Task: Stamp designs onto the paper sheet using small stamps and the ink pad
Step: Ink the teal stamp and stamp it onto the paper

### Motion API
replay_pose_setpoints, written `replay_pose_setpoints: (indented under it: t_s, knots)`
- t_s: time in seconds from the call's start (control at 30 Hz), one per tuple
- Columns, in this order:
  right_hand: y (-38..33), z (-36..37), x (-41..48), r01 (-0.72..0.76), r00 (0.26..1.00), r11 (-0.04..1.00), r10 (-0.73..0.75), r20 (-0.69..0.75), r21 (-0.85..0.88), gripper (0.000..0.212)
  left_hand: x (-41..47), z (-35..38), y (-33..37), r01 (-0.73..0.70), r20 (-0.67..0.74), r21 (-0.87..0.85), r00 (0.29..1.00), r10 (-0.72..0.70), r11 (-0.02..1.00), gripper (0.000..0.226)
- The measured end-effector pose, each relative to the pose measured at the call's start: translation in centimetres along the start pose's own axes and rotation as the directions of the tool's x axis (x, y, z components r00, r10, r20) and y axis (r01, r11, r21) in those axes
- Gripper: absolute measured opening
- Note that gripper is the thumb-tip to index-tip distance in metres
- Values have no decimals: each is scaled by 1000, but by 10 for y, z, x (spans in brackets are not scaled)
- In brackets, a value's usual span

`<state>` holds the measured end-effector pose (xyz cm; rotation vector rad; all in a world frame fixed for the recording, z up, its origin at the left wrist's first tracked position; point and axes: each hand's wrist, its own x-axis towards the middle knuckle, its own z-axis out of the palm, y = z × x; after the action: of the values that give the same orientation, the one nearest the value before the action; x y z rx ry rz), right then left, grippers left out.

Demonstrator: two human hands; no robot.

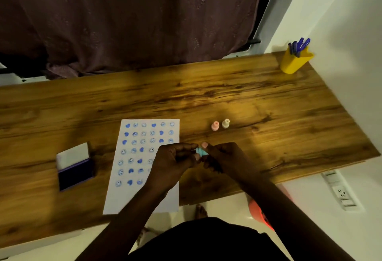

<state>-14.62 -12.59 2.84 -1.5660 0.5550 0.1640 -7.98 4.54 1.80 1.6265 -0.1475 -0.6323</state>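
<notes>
Both hands, the left hand (175, 158) and right hand (222, 157), are gripping a small teal stamp (201, 151) between them just above the paper sheet's (142, 178) right edge, probably readying it for the open ink pad (76, 172) lying left on the worktop (268, 105).

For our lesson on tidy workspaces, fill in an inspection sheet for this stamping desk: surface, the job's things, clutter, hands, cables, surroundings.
Surface: wooden desk, mostly bare, dimly lit.
Job's things: paper sheet with rows of blue hearts and smiley faces, bottom part blank; open ink pad to its left, lid raised; pink stamp and cream stamp upright, side by side, apart from the sheet; teal stamp held between both hands.
Clutter: yellow pen holder with blue pens, far right corner.
Hands: left hand and right hand both grip the teal stamp above the sheet's right edge.
Cables: nothing seen.
Surroundings: dark curtain behind; wall socket lower right.
</notes>
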Motion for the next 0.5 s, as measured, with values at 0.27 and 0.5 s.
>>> replay_pose_setpoints:
  t_s: [0.27, 0.5]
  knots:
    - [10, -36, 21, -64, 998, 998, 64, 15, -18, 28, 20, 28, -5, -58, 11, 86, 998, 57, 995, 40]
    - [30, -75, 60, 142, 951, 728, -288, -111, -671, 23, 43, 37, -24, 61, -36, 124, 998, -57, 990, 53]
